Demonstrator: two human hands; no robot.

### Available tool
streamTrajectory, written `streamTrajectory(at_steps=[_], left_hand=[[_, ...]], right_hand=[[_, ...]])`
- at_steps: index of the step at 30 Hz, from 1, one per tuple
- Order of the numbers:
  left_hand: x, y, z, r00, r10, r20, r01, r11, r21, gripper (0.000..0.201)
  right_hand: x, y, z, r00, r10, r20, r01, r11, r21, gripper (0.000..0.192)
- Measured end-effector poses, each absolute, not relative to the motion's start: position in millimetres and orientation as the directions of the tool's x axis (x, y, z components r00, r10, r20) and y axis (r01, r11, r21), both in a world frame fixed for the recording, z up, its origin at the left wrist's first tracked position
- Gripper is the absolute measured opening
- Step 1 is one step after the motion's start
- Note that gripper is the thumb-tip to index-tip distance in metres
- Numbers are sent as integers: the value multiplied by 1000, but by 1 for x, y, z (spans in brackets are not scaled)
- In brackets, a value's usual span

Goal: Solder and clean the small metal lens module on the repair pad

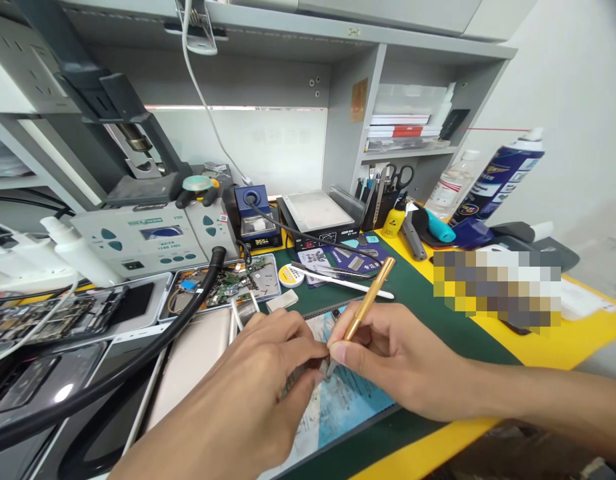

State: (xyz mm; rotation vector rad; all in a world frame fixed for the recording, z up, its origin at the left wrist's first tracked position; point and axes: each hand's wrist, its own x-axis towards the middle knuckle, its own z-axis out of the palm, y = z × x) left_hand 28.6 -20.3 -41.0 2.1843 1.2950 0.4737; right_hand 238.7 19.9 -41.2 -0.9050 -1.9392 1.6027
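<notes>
My right hand (393, 353) grips a gold pen-shaped tool (371, 297) like a pen, its upper end leaning to the right. The tool's tip is hidden at my fingertips. Beside it, my left hand (268, 380) has thumb and forefinger pinched around something small and greyish that I cannot make out. Both sets of fingertips meet just above a blue and white work pad (348, 407), which has dark marks on it. The pad lies on a green mat (468, 340).
Trays of circuit boards (243, 280) and several phones or tablets (113, 387) crowd the left, crossed by a thick black hose (153, 353). A soldering station (258, 223) and a flat heating plate (315, 210) stand behind. Bottles, including a blue spray can (498, 180), stand at the right.
</notes>
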Motion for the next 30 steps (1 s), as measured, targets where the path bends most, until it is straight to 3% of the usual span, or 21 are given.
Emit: streamTrajectory(at_steps=[15, 24, 30], left_hand=[[29, -22, -51, 431, 896, 103, 702, -405, 586, 14], [29, -23, -44, 434, 899, 64, 713, -386, 586, 13], [31, -22, -44, 455, 888, 58, 707, -401, 583, 22]], right_hand=[[238, 20, -41, -644, 765, -6, 73, 53, -996, 21], [239, 21, -43, -667, 745, -19, 133, 93, -987, 18], [238, 20, -41, -657, 753, -33, 139, 78, -987, 22]])
